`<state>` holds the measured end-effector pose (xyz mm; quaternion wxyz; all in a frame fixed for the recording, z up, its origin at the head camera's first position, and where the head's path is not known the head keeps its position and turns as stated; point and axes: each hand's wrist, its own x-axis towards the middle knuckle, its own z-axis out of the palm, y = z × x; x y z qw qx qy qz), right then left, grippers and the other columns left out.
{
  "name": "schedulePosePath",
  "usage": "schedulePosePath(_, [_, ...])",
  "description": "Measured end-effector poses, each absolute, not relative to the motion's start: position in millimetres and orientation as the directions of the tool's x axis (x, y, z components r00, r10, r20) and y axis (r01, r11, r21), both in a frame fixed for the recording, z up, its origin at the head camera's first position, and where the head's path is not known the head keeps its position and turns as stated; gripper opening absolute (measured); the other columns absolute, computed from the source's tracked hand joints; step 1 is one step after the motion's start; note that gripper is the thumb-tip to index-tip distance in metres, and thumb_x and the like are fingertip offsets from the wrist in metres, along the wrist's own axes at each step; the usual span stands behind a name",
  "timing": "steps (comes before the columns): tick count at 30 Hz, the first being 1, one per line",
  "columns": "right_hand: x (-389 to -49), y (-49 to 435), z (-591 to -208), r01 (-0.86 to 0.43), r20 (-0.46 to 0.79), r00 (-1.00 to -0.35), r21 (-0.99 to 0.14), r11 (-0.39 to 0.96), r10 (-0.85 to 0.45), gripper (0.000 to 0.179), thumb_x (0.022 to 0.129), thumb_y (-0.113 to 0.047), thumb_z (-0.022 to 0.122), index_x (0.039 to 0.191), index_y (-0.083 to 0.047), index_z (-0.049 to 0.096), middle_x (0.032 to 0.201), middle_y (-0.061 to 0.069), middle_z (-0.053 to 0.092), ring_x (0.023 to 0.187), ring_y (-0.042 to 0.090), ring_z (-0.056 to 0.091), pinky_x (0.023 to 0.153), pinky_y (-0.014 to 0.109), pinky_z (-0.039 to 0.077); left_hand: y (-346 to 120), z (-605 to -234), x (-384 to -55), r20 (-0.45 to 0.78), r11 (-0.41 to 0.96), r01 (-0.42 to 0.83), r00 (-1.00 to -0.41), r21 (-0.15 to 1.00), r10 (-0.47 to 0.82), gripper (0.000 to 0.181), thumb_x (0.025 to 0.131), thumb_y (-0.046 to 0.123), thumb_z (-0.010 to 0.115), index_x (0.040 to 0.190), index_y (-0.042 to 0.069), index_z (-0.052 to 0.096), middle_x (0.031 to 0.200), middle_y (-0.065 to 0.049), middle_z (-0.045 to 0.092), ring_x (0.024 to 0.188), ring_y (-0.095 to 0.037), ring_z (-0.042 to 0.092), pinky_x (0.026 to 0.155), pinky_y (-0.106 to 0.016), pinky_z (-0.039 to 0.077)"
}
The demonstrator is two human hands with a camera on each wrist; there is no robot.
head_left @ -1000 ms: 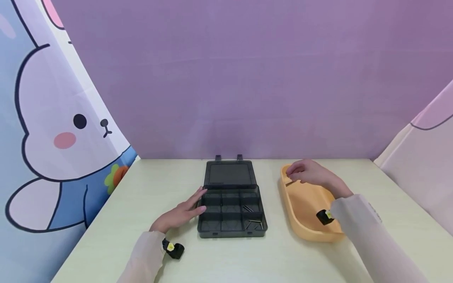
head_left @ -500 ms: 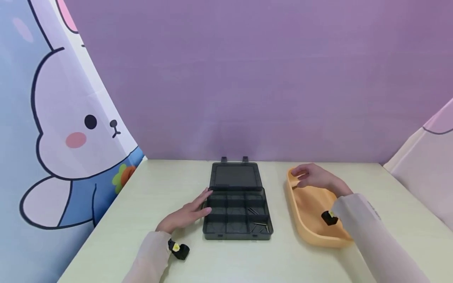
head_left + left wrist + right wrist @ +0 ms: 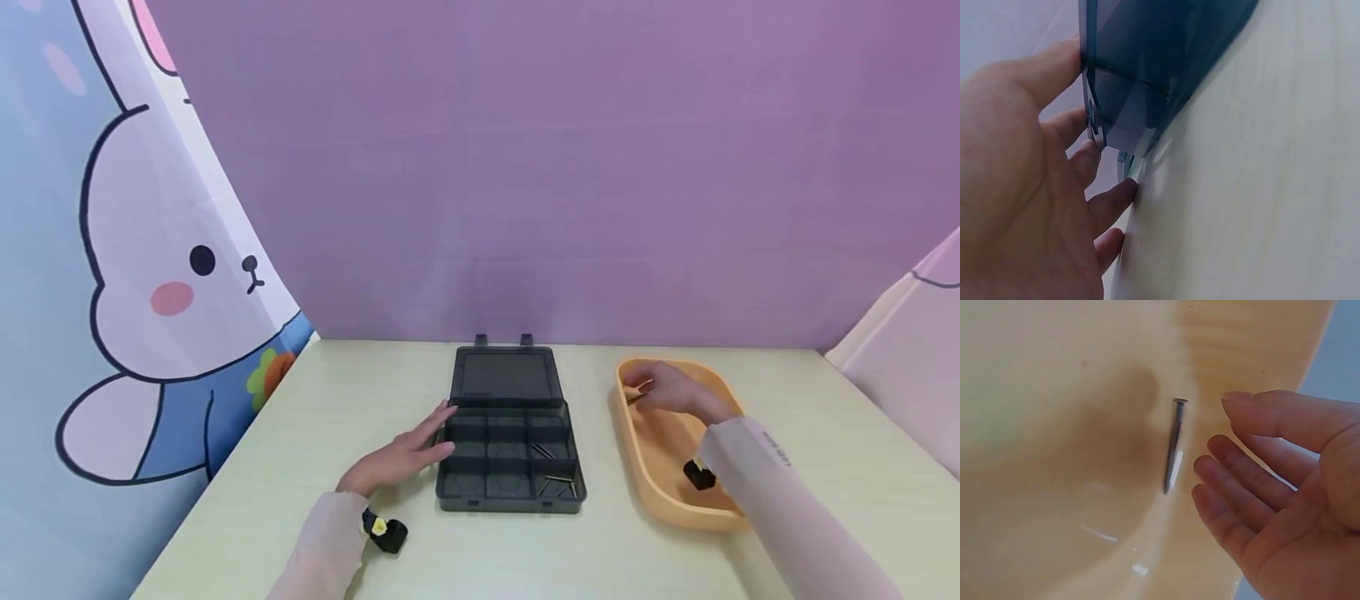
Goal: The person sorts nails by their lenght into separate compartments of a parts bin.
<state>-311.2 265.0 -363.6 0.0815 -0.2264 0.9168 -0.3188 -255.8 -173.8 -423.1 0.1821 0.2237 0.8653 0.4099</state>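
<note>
A nail (image 3: 1174, 447) with a flat head lies in the orange tray (image 3: 643, 479), near its wall. My right hand (image 3: 667, 390) is inside the tray's far left end, just beside the nail. In the right wrist view its loosely bent fingers (image 3: 1235, 481) and thumb stand apart from the nail, with nothing between them. My left hand (image 3: 401, 457) rests at the left side of a dark see-through compartment box (image 3: 510, 505), its outstretched fingertips touching the box's side and rim. Several nails (image 3: 557, 478) lie in the box's right-hand compartments, in the middle and front rows.
The box's hinged lid (image 3: 508, 372) lies folded back behind it, towards the purple backdrop (image 3: 525, 167). Both stand on a pale table (image 3: 517, 558). A printed rabbit cloth (image 3: 150, 333) hangs at the left.
My right hand has come lower into the tray, closer to the nail. The left hand keeps its place at the box. The whole head view has shifted slightly.
</note>
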Motion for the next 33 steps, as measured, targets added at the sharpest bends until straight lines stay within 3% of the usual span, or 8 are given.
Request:
schedulePosePath(9, [-314.0,273.9,-372.1,-0.335,-0.007,-0.902,-0.618,0.711,-0.431,0.036,0.071,0.002,0.068,0.105,0.012,0.058,0.106,0.027,0.061,0.099,0.041,0.059,0.082,0.045,0.052,-172.2,-426.8,-255.8,-0.124,0.567,0.249,-0.834,0.785,0.538,0.066,0.100,0.043,0.044,0.155,0.025,0.012,0.162,0.002,-0.002,0.147,-0.035,0.010,0.111,-0.064,0.015])
schedulePosePath(18, [-316.1,272.1,-377.7,-0.323,-0.057,-0.901,-0.572,0.754,-0.429,0.034,0.059,0.008,0.064,0.093,0.009,0.063,0.087,0.016,0.065,0.079,0.019,0.056,0.070,0.028,0.046,-173.4,-425.6,-254.9,-0.118,0.561,0.250,-0.835,0.789,0.538,0.066,0.100,0.042,0.044,0.155,0.025,0.012,0.162,0.001,-0.002,0.147,-0.034,0.008,0.112,-0.063,0.015])
schedulePosePath(24, [-314.0,270.7,-378.4,-0.275,-0.118,-0.914,-0.519,0.809,-0.387,0.020,0.063,0.006,0.065,0.082,0.002,0.064,0.075,0.005,0.061,0.067,0.012,0.051,0.061,0.024,0.044,-172.8,-424.8,-255.7,-0.120,0.564,0.247,-0.837,0.788,0.534,0.066,0.100,0.043,0.044,0.155,0.024,0.012,0.162,0.001,-0.002,0.147,-0.034,0.009,0.112,-0.063,0.015])
schedulePosePath(33, [-313.9,271.2,-380.9,-0.181,-0.211,-0.917,-0.535,0.825,-0.338,0.010,0.068,0.001,0.064,0.077,-0.003,0.063,0.061,-0.003,0.056,0.053,0.009,0.051,0.055,0.024,0.043,-172.9,-422.7,-255.5,-0.121,0.566,0.254,-0.832,0.784,0.541,0.066,0.100,0.042,0.043,0.155,0.024,0.011,0.162,-0.001,-0.003,0.147,-0.034,0.008,0.112,-0.064,0.014])
